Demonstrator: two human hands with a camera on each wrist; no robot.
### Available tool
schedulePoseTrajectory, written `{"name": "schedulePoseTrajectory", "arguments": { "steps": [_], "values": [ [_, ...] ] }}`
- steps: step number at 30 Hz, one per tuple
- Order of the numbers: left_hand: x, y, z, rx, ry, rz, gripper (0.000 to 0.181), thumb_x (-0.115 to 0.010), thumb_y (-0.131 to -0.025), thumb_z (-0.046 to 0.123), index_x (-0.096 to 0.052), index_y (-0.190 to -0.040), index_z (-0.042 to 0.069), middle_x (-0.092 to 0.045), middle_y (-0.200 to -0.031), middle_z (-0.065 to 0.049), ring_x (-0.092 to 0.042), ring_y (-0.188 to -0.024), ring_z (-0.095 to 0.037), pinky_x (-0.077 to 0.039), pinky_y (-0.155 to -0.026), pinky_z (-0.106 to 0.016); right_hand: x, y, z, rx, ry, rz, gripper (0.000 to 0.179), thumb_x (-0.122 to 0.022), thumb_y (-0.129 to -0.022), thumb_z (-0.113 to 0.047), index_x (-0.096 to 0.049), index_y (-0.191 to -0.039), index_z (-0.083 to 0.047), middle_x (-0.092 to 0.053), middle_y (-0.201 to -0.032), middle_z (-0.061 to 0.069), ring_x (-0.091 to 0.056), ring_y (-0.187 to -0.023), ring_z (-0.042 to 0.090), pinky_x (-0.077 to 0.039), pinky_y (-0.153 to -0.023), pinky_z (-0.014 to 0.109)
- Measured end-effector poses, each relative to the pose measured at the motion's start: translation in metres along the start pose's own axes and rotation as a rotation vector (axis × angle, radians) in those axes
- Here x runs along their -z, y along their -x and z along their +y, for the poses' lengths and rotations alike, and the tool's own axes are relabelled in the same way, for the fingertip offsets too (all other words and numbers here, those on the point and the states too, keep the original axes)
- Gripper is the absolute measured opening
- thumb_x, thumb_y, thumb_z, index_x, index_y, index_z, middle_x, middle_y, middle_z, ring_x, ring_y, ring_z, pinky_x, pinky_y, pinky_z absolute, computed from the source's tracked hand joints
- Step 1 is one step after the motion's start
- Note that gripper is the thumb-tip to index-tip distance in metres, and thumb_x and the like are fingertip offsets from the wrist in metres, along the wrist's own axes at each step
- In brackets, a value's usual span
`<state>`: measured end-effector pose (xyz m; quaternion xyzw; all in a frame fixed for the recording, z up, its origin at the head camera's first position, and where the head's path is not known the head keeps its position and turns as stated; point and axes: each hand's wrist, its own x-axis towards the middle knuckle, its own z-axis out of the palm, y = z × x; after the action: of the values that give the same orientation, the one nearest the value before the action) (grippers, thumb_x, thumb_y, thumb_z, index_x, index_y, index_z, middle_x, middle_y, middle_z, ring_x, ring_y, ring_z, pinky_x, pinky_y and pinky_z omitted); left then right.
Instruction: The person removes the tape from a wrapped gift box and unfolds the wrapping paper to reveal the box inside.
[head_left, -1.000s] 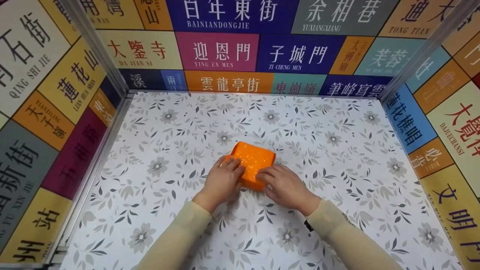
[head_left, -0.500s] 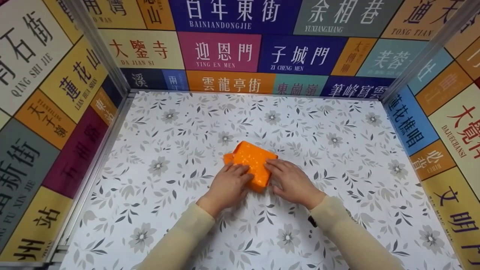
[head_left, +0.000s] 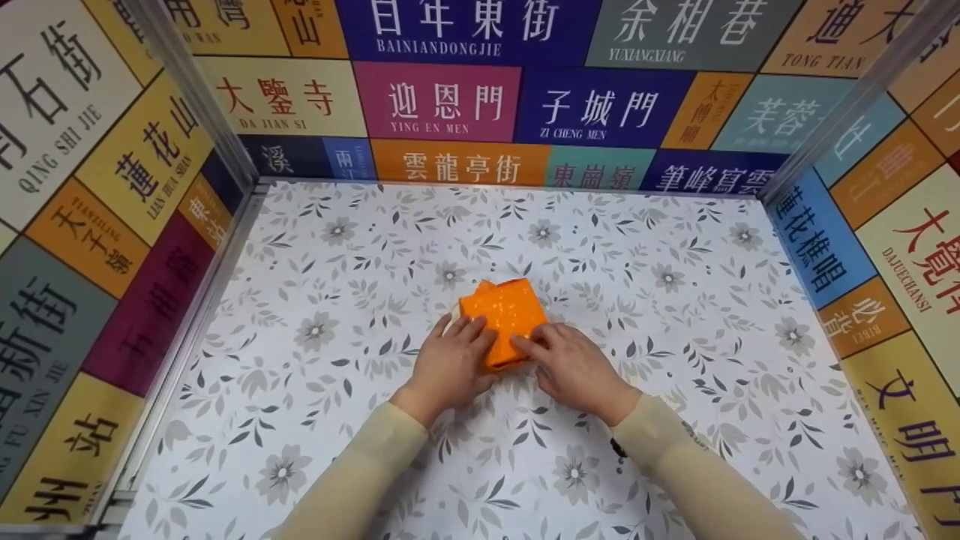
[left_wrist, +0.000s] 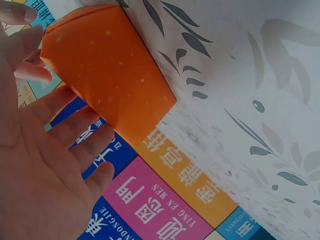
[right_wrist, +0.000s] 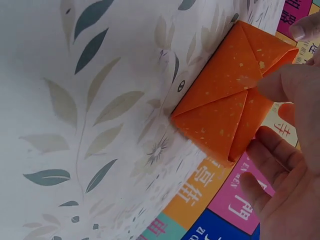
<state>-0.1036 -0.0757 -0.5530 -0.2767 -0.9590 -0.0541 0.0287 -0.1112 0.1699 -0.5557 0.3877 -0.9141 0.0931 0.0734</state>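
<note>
A square orange paper box (head_left: 506,311) with gold flecks sits in the middle of the table, diagonal fold lines showing on its near side (right_wrist: 215,97) in the right wrist view. My left hand (head_left: 448,364) holds its left near corner, fingers along the side and over the top edge, thumb at the near face. In the left wrist view, that hand (left_wrist: 47,170) has its fingers spread beside the box (left_wrist: 102,65). At the right near corner, my right hand (head_left: 577,365) holds the box too; its thumb (right_wrist: 274,86) presses the folded side.
White cloth or paper (head_left: 315,255) printed with grey flowers and leaves covers the table. Coloured panels with Chinese lettering (head_left: 435,101) wall in the back and both sides. A metal frame strip (head_left: 187,300) runs along the left edge.
Between the hands the orange box has turned, so a pointed flap now shows at its far left edge. Both hands have shifted slightly left since half a second ago.
</note>
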Motion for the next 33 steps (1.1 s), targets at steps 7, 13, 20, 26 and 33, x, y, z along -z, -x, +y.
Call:
{"name": "schedulePoseTrajectory", "arguments": {
  "steps": [7,13,20,26,33],
  "values": [
    [-0.002,-0.002,-0.003,-0.013,0.002,0.001,0.069,-0.069,-0.089,0.051,-0.051,-0.147,0.019,-0.048,-0.149,-0.011,-0.042,-0.137,-0.035,-0.018,-0.117,-0.051,-0.001,-0.006,-0.003,-0.003,0.056,0.022,0.059,-0.073,-0.079,-0.011,-0.062,-0.136,-0.019,-0.057,-0.113,0.008,-0.055,-0.108,0.032,-0.027,-0.114,0.048],
    [0.0,-0.007,-0.002,-0.026,0.018,-0.025,0.065,-0.068,-0.091,0.047,-0.054,-0.145,0.014,-0.047,-0.15,-0.009,-0.04,-0.139,-0.029,-0.017,-0.118,-0.049,-0.003,-0.007,-0.002,0.014,0.046,0.019,0.058,-0.071,-0.079,-0.013,-0.062,-0.136,-0.02,-0.054,-0.109,0.008,-0.051,-0.101,0.033,-0.033,-0.108,0.046],
    [0.004,-0.009,-0.003,-0.027,0.047,-0.053,0.064,-0.07,-0.09,0.046,-0.056,-0.142,0.012,-0.049,-0.149,-0.007,-0.042,-0.138,-0.026,-0.017,-0.118,-0.049,-0.001,-0.006,-0.001,0.003,0.012,-0.012,0.055,-0.07,-0.083,-0.014,-0.062,-0.136,-0.023,-0.053,-0.116,0.006,-0.051,-0.106,0.028,-0.039,-0.103,0.044],
    [0.004,-0.007,-0.005,-0.028,0.064,-0.067,0.065,-0.071,-0.089,0.041,-0.054,-0.145,0.013,-0.047,-0.151,-0.005,-0.04,-0.139,-0.025,-0.017,-0.118,-0.049,0.001,-0.006,0.001,-0.011,-0.026,-0.005,0.046,-0.07,-0.082,-0.011,-0.068,-0.126,-0.021,-0.055,-0.117,0.004,-0.054,-0.108,0.026,-0.04,-0.103,0.043],
    [0.002,-0.007,-0.005,-0.021,0.067,-0.093,0.068,-0.071,-0.088,0.04,-0.05,-0.148,0.016,-0.042,-0.154,-0.002,-0.036,-0.142,-0.023,-0.015,-0.119,-0.049,0.003,-0.013,0.002,0.02,-0.019,0.052,0.036,-0.073,-0.082,-0.013,-0.067,-0.117,-0.015,-0.057,-0.105,0.003,-0.055,-0.094,0.025,-0.045,-0.092,0.039]
  ]
}}
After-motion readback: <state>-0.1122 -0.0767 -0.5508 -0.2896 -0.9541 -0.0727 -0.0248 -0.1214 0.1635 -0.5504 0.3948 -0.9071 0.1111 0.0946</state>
